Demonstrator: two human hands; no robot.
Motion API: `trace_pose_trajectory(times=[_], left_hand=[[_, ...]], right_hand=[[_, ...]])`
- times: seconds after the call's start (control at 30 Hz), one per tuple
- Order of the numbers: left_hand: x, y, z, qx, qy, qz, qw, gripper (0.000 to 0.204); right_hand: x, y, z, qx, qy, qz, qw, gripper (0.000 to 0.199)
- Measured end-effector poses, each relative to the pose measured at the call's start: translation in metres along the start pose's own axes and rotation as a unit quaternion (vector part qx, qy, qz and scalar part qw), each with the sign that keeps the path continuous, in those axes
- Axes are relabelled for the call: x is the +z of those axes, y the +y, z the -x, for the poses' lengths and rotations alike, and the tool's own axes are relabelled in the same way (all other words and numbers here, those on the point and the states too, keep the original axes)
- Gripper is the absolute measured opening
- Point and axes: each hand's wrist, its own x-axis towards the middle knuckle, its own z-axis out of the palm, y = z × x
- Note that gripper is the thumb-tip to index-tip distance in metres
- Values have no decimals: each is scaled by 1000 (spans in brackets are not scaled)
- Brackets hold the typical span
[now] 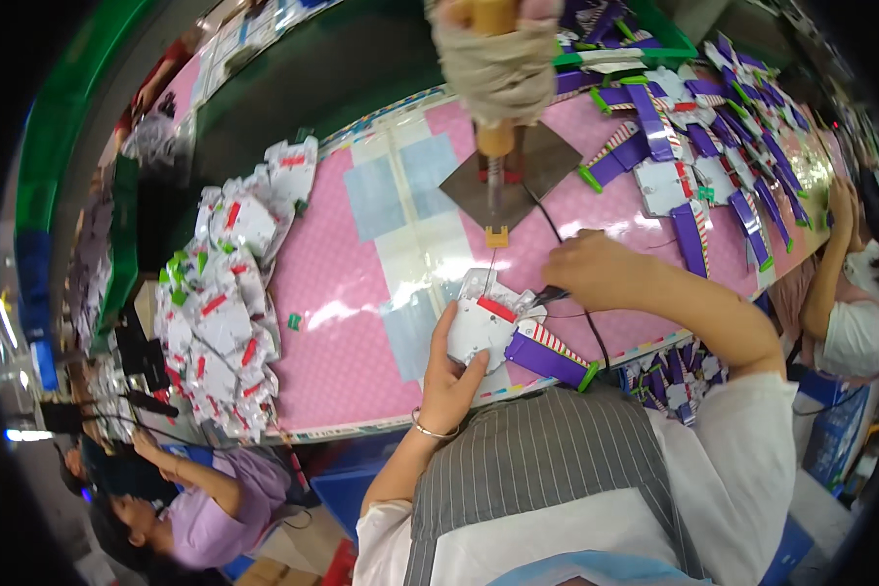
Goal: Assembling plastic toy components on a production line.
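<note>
Pink, dotted covering spreads across the surface (332, 322) in front of us, with pale blue and white patches taped down its middle. Our hands work close together near the front edge. Our left hand (451, 376) cups a white plastic toy part (481, 327) with a red stripe from below, thumb and fingers wrapped around its lower edge, a thin bracelet on the wrist. A purple wing piece (549, 354) with red and white stripes and a green tip sticks out from the part to the right, lying on the surface. Our right hand (596, 269) is closed around a small dark tool (554, 292), its tip touching the right side of the white part. A thin black wire (566, 259) curves from under this hand up toward a grey square plate (547, 161).

Above the plate hangs a cloth-wrapped tool (495, 68) with a wooden handle, a spring and a small yellow tip pointing down, well above our hands.

To the left lies a heap of white parts (220, 293) with red and green bits. To the upper right lies a spread of purple and white pieces (703, 146). Another person in a lilac top (210, 513) sits at lower left, and a second person's arm (830, 264) reaches in at the far right.
</note>
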Motion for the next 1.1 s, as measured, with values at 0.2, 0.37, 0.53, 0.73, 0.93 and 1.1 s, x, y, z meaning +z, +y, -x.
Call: trace_pose_trajectory(times=[0.2,0.37,0.53,0.73,0.93,1.1], left_hand=[[-30,-26,37,35,121,80,989,67],[-75,-55,100,167,427,114,882,67],[-124,-184,258,239,768,250,539,66],[-53,-425,364,-64,930,139,335,69],[-37,-489,301,-315,813,240,427,64],[-93,-364,263,-252,874,-161,383,45]], right_hand=[[-33,51,4,95,175,205,958,46],[-12,115,28,109,96,313,939,63],[-9,128,46,6,137,285,949,42],[-17,83,46,31,427,70,901,38],[-4,48,75,195,481,130,845,40],[11,-45,59,155,427,-162,876,43]])
